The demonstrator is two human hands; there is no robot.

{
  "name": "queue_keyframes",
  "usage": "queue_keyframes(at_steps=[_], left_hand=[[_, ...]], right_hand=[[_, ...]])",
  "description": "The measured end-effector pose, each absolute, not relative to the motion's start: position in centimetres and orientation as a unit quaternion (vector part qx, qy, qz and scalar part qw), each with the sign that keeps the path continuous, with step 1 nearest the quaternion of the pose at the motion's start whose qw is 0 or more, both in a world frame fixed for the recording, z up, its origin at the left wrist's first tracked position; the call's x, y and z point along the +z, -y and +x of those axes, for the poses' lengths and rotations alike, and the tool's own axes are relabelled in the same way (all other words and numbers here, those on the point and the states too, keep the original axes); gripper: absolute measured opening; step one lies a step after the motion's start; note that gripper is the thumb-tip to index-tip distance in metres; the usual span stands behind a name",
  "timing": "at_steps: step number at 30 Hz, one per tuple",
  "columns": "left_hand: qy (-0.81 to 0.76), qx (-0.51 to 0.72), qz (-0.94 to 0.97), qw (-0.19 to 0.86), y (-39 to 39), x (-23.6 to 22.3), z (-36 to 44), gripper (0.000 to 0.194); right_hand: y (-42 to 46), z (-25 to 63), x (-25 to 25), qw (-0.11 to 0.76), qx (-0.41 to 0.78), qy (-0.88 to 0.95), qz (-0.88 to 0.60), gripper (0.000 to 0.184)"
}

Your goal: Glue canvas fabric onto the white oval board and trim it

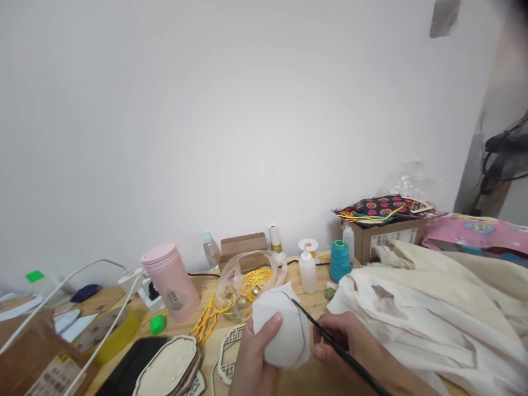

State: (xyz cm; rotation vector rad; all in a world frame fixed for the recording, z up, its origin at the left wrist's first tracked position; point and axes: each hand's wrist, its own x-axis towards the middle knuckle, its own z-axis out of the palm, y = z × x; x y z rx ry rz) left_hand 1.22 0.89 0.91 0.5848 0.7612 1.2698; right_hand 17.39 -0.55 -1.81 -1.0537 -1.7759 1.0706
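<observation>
A: Identify the items at the left end of the counter point(208, 356).
B: A roll of yellow tape point(126, 330), then a black phone point(130, 364) just beside a stack of pale plaques point(167, 366). Behind the stack stands a pink cup point(178, 289), upright.
A: Next position to the right?
B: Yellow cord point(205, 324) lies beside a clear plastic bag point(231, 272) containing more cord.
A: State of the left hand point(258, 355)?
B: Its fingers grip the white piece point(282, 333), thumb flat on the near face. The piece is held at front center, in front of a white bottle point(307, 273).
A: State of the right hand point(350, 334)?
B: Its fingers are closed on a slender black tool point(340, 351). The tip is at the piece's upper right part; contact cannot be confirmed.
A: Far right?
B: A teal thread cone point(339, 263), upright, then a cardboard box point(365, 242) behind loose white cloth point(412, 302).
</observation>
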Motion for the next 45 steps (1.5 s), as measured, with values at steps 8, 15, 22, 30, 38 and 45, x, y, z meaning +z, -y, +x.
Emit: queue_keyframes(at_steps=[8,15,22,30,38,45], left_hand=[[-0.362,0.525,0.32,0.701,-0.8,0.4,1.6,0.05],[-0.373,0.528,0.321,0.691,-0.5,0.5,2.0,0.05],[-0.362,0.529,0.336,0.691,-0.4,0.6,2.1,0.03],[-0.357,0.516,0.347,0.697,-0.4,0.4,2.0,0.026],[-0.365,0.519,0.348,0.69,-0.5,0.2,2.0,0.03],[-0.363,0.525,0.346,0.687,-0.5,0.4,1.9,0.031]], right_hand=[[1.2,17.2,-0.3,0.422,0.481,0.669,-0.379,0.038],[1.3,17.3,0.2,0.411,0.486,0.671,-0.379,0.043],[1.5,17.8,0.9,0.394,0.503,0.671,-0.377,0.039],[1.3,17.8,0.6,0.396,0.486,0.681,-0.379,0.041],[1.1,17.9,-0.2,0.408,0.475,0.676,-0.39,0.04],[1.0,17.9,-0.4,0.412,0.466,0.678,-0.39,0.039]])
